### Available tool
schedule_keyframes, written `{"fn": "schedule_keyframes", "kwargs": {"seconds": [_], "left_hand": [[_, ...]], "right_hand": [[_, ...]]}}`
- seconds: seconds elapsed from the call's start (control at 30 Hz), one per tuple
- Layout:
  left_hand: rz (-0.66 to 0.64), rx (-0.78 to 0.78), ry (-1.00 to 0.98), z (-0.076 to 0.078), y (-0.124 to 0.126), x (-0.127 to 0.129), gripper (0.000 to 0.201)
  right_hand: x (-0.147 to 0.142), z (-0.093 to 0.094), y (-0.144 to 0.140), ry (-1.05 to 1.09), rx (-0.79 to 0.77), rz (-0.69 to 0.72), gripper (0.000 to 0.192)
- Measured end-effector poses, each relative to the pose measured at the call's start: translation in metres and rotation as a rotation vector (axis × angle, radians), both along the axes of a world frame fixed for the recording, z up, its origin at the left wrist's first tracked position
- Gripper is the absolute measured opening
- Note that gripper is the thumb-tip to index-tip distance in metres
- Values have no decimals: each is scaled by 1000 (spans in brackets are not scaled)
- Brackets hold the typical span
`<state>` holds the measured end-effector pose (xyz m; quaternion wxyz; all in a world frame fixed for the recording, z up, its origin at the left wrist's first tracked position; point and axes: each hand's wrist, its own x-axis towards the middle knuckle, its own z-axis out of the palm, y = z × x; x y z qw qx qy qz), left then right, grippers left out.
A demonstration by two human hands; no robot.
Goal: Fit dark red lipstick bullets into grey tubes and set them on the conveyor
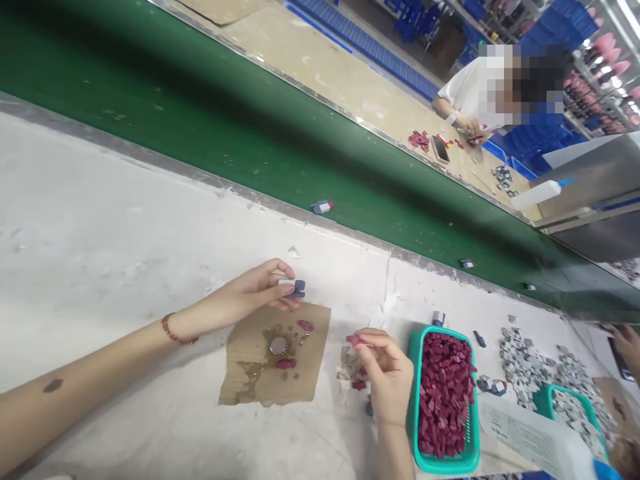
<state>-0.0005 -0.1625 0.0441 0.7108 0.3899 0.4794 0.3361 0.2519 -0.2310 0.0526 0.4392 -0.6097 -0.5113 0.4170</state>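
Observation:
My left hand [260, 290] pinches a small blue-and-white block [296, 287] just above the far edge of a brown cardboard sheet [250, 380] smeared with glue. A round glue puddle [277, 345] and two dark red pieces lie on that sheet. My right hand [385, 370] holds a small dark red piece [354, 339] between its fingertips, to the left of a teal basket [416, 407] filled with dark red pieces. A few more red pieces lie under my right hand.
A green conveyor belt [225, 120] runs along the far side of the white table, carrying small blue blocks [321, 207]. Grey-white pieces [530, 367] and a second teal basket [547, 400] lie at right. Another person works across the belt.

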Motion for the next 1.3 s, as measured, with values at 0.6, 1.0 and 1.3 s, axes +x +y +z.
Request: {"fn": "schedule_keyframes", "kwargs": {"seconds": [0.6,1.0,1.3], "left_hand": [[327,-131,-114,-16,-48,-26,45],[248,202,307,-26,-57,-14,23],[216,322,516,-34,-64,-16,38]], "right_hand": [[-62,-33,12,-561,620,782,19],[-66,-29,12,-494,547,764,18],[-52,-29,18,-213,281,529,14]]}}
